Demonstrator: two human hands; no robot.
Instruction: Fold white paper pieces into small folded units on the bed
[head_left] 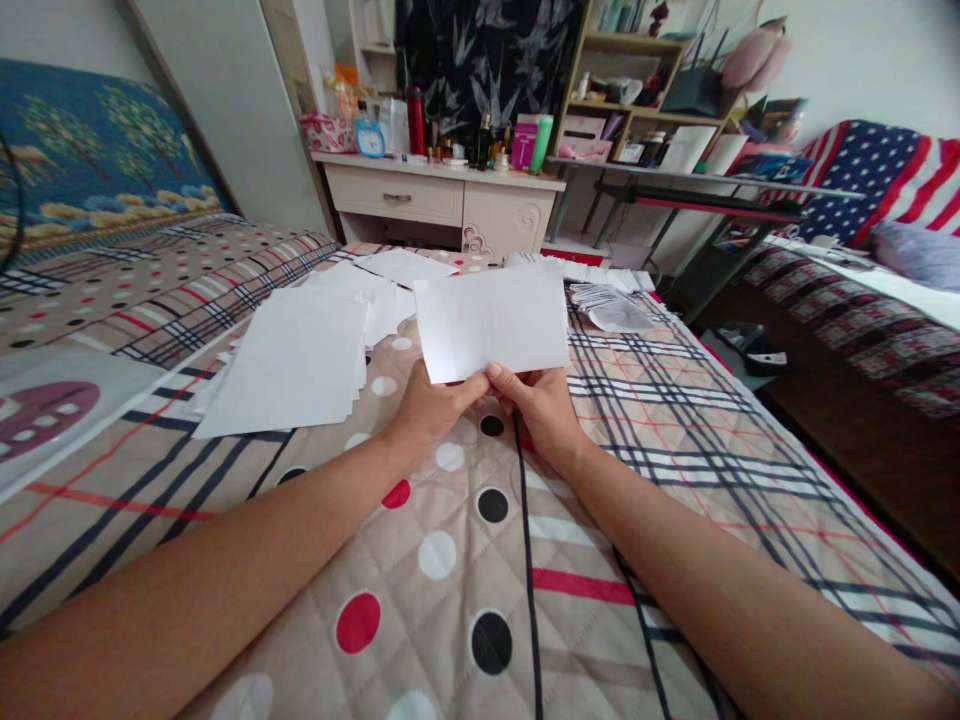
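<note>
A white sheet of paper (491,320) is held up above the bed, with a faint vertical crease near its middle. My left hand (435,405) grips its lower edge, the thumb in front and the fingers behind. Beside it, my right hand (544,405) pinches the same edge, its thumb nearly meeting the left one. Most of the fingers are hidden behind the paper. To the left lies a stack of white paper (292,360), fanned a little at its edges. Folded paper pieces (615,308) rest at the right, beyond my right hand.
A patterned quilt (450,610) covers the bed. More loose sheets (405,265) lie at its far side. A plastic bag (67,410) sits at the left edge. Past the bed stand a white cabinet (397,195) bearing bottles and a clock, and a desk (675,178) at the right.
</note>
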